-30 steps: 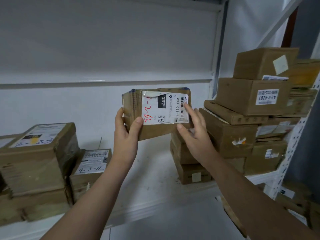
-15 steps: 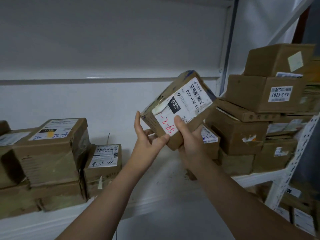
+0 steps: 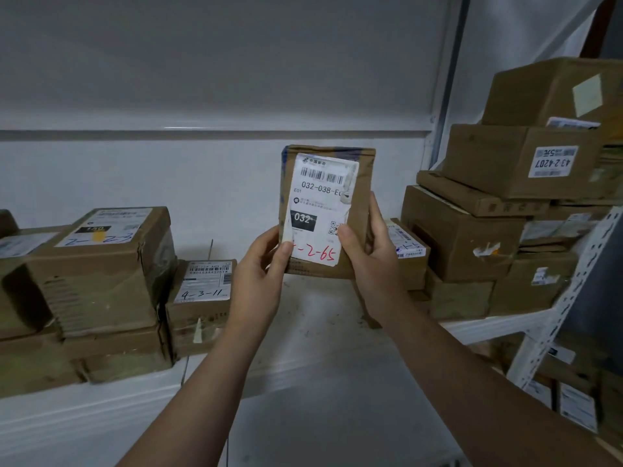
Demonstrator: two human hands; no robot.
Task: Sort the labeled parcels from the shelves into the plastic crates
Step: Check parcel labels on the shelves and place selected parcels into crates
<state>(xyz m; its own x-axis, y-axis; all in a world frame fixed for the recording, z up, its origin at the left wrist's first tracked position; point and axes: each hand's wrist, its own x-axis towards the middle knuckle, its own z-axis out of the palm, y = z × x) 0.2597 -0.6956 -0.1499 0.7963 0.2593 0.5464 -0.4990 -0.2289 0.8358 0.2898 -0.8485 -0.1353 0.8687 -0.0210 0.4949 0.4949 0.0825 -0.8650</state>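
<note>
A parcel (image 3: 325,210) held upright above the shelf (image 3: 323,318), label (image 3: 320,207) facing the camera. The left hand (image 3: 261,261) grips its lower left edge, thumb on the label; the right hand (image 3: 369,251) grips its lower right edge, thumb on the label front. Stacked boxes flank it: left stack (image 3: 97,271), right stack (image 3: 505,214).

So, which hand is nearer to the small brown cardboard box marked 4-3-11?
Left. The left hand is just right of that box; the right hand is farther right, across the held brown parcel.
</note>
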